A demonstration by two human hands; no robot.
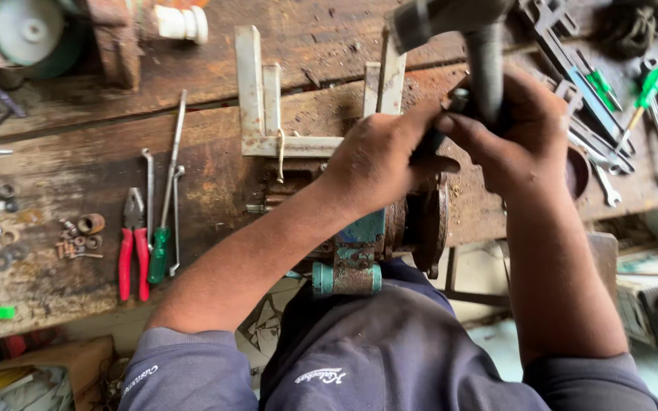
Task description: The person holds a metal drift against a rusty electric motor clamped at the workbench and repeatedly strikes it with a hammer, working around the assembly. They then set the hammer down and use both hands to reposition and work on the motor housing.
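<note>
Both my hands meet over a rusty bench vise (390, 228) with teal paint, bolted at the front edge of a worn wooden workbench (215, 175). My left hand (378, 160) is closed around a small dark part above the vise; the part itself is mostly hidden by my fingers. My right hand (519, 129) grips the grey handle of a tool (485, 53) that rises toward the camera, its head blurred at the top edge.
Red-handled pliers (132, 255), a green-handled screwdriver (160, 255) and thin metal hooks lie at left with several washers and nuts (78, 240). A white metal bracket (264, 114) sits behind the vise. Wrenches and green screwdrivers (634, 106) crowd the right.
</note>
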